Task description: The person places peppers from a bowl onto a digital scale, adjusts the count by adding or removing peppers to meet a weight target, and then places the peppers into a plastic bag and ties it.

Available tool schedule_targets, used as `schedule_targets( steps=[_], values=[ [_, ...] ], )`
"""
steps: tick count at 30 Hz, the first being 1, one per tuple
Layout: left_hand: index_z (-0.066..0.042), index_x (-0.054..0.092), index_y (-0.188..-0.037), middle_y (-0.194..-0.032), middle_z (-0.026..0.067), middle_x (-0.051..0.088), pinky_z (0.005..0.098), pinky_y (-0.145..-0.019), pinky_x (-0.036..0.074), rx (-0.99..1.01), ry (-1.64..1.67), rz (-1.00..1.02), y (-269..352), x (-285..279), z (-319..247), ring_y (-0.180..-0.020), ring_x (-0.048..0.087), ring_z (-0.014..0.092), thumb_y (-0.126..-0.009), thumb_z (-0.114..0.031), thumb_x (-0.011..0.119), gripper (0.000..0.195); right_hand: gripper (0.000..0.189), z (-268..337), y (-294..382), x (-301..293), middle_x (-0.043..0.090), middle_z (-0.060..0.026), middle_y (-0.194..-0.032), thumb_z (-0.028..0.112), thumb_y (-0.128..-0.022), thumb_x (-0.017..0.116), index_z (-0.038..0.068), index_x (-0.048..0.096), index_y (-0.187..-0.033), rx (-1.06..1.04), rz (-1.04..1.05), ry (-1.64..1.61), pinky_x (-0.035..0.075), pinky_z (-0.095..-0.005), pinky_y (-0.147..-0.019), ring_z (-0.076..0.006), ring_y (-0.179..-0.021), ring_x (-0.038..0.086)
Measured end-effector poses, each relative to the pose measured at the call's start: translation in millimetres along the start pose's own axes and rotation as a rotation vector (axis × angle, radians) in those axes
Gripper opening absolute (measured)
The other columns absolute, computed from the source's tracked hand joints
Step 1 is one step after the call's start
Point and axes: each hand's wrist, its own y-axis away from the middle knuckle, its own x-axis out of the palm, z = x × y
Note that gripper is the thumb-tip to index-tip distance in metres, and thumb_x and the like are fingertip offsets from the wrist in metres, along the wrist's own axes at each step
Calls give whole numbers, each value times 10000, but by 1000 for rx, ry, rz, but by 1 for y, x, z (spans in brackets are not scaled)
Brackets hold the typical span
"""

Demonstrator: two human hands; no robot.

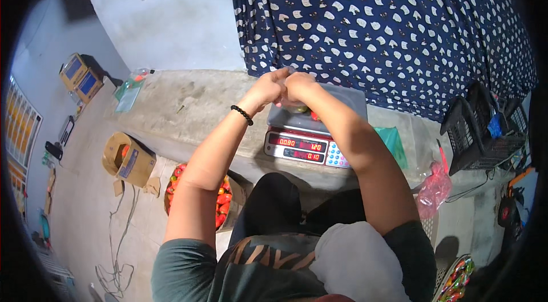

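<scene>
My left hand (pixel 270 88), with a black bead bracelet (pixel 242 115) on the wrist, grips the top of a clear plastic bag (pixel 292 108). Close against it, my right hand (pixel 300 84) pinches the same bunched neck. Red and green peppers show through the bag below my hands, partly hidden by my right forearm. The bag is over the grey platter (pixel 349 99) of a digital scale (pixel 295 148); whether it rests fully on the platter is hard to tell. Red digits are lit on the scale's front panel, beside a blue-buttoned keypad (pixel 337 158).
A container of red peppers (pixel 222 203) stands below the concrete ledge (pixel 188 101), left of my legs. Further left is an open cardboard box (pixel 139 165). A green plastic bag (pixel 396 146), a pink bag (pixel 433 190) and black crates (pixel 471 148) are at right. A patterned curtain (pixel 364 24) hangs behind.
</scene>
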Motion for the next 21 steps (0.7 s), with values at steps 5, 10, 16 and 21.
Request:
schedule_targets(
  steps=[5,10,16,21],
  values=[
    [-4,376,-1319,-916,73,622,207,-416,437,69,133,-110,-7,-14,-8,-493,488,67,-740,45,457,587,324,1,2,-31,644,-152,-987,242,-675,642,64,676,-944,7,-175,-132,500,-383,-762,-290,-936,622],
    [41,393,-1270,-845,55,610,197,-422,433,4,258,48,-13,-19,-21,-505,494,60,-778,20,479,500,265,-10,-16,-31,652,-141,-955,259,-703,620,79,693,-884,57,-127,-122,499,-377,-755,-294,-912,629],
    [46,394,-1272,-905,108,623,201,-463,467,3,148,168,-18,-36,-52,-602,585,89,-799,-1,464,481,222,-20,-17,-51,621,-142,-615,227,-806,540,59,686,-797,-99,-120,-755,462,-334,-505,-210,-494,583],
    [62,337,-1311,-898,118,606,219,-439,484,56,139,-30,-13,-31,-66,-503,542,98,-754,78,431,565,225,-6,-22,-41,634,-192,-894,230,-730,633,51,657,-864,-199,-382,-436,488,-390,-739,-342,-863,615]
  ],
)
